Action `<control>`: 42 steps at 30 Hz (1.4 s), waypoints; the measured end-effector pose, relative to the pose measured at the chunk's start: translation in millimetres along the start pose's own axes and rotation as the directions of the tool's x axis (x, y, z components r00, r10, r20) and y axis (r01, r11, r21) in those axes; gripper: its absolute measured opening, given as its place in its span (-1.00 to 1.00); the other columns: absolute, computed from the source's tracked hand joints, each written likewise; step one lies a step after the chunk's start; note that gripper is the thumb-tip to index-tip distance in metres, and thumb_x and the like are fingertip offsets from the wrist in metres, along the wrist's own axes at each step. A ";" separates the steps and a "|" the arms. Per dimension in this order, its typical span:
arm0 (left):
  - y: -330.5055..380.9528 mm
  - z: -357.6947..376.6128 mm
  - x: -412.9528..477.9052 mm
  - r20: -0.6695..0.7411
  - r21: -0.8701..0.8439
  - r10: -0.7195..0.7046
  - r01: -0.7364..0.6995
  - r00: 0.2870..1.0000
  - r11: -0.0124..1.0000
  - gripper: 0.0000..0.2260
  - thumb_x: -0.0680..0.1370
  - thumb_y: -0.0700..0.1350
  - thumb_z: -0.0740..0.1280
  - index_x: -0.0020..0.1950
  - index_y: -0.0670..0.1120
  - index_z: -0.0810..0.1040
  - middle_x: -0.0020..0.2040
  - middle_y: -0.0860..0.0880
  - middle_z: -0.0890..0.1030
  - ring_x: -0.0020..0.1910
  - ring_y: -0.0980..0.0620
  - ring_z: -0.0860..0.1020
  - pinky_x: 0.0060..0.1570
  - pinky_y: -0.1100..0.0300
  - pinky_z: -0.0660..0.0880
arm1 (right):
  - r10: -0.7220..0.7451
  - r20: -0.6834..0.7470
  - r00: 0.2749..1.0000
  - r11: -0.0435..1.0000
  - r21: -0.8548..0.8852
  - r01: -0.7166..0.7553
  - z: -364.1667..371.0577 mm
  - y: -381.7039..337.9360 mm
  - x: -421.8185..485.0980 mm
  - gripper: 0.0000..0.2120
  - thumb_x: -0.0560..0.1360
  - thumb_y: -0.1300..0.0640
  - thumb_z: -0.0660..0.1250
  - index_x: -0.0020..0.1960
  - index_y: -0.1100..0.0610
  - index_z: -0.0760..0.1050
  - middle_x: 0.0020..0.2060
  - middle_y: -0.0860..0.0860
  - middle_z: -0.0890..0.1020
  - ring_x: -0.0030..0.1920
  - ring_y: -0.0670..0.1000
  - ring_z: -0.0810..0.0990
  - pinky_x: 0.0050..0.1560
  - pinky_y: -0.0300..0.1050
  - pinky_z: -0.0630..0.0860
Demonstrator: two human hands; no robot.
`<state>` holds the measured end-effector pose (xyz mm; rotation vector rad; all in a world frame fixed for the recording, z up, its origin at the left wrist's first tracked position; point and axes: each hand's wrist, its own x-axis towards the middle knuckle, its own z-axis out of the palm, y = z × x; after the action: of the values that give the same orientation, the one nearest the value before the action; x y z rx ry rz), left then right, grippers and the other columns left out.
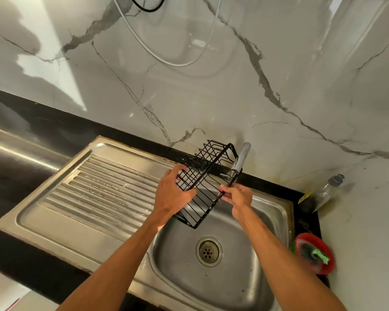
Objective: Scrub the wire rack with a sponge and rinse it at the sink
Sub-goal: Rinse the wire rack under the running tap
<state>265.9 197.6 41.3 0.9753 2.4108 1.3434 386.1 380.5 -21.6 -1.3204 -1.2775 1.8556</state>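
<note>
Both bare arms stretch forward, converging. The left hand (171, 195) curls round one side of the wire rack (210, 167); the right hand (237, 197) pinches its opposite edge with fingertips.

our left hand (173, 194) covers one end of the wire rack (208, 168), its fingertips partly lost among the wires. the sink (245, 286) runs off the bottom edge, and we cannot read the label on the bottle (321, 194).

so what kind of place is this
Most likely a home kitchen: a steel sink with a ribbed drainboard, a tap at its back edge, and a plastic bottle on the dark counter.
</note>
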 end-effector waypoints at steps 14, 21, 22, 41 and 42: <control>16.6 12.3 -1.4 -0.118 0.031 -0.075 0.079 0.990 0.996 -0.39 0.36 0.05 0.56 0.34 0.16 0.39 0.22 0.01 0.51 0.17 0.00 0.51 0.17 -0.05 0.57 | 0.027 0.127 0.992 0.994 -0.111 -0.013 5.2 -4.1 -14.8 -0.79 0.45 0.42 0.42 0.08 0.32 0.56 -0.05 0.23 0.71 -0.10 0.16 0.74 -0.04 0.06 0.68; 24.1 23.8 -4.7 -0.165 0.018 -0.102 0.107 0.981 0.994 -0.38 0.36 0.07 0.56 0.33 0.15 0.37 0.19 0.01 0.49 0.12 0.02 0.50 0.12 -0.01 0.58 | -0.008 0.140 0.990 0.986 -0.161 0.031 2.1 -6.3 -14.7 -0.80 0.46 0.41 0.42 0.08 0.33 0.57 -0.07 0.22 0.72 -0.11 0.16 0.74 -0.02 0.09 0.67; 26.2 25.6 -5.7 -0.163 0.008 -0.101 0.103 0.981 0.995 -0.38 0.35 0.07 0.56 0.33 0.15 0.37 0.19 0.01 0.48 0.12 0.03 0.49 0.12 -0.01 0.58 | -0.032 0.088 0.996 0.994 -0.105 0.041 0.2 -8.4 -12.8 -0.80 0.47 0.39 0.43 0.08 0.34 0.57 -0.08 0.21 0.72 -0.10 0.17 0.74 -0.02 0.09 0.67; 40.3 42.5 -3.3 -0.228 -0.026 -0.141 0.139 0.963 0.990 -0.36 0.34 0.04 0.57 0.35 0.13 0.38 0.21 0.03 0.46 0.12 0.04 0.47 0.13 0.09 0.52 | -0.067 0.175 0.982 0.968 -0.227 0.107 -11.1 -10.8 -13.7 -0.82 0.49 0.34 0.44 0.08 0.32 0.57 -0.11 0.19 0.73 -0.11 0.14 0.74 -0.04 0.09 0.68; 40.2 42.8 -3.3 -0.229 -0.022 -0.145 0.143 0.963 0.989 -0.36 0.34 0.05 0.57 0.35 0.13 0.38 0.21 0.03 0.46 0.13 0.05 0.46 0.11 0.12 0.48 | -0.044 0.231 0.972 0.954 -0.278 0.109 -11.1 -9.3 -15.9 -0.82 0.49 0.34 0.44 0.08 0.32 0.57 -0.10 0.20 0.73 -0.11 0.13 0.74 -0.04 0.09 0.68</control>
<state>306.8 239.1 49.8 0.6583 2.5858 1.4804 401.4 375.7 -7.3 -1.2070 -1.7492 1.8536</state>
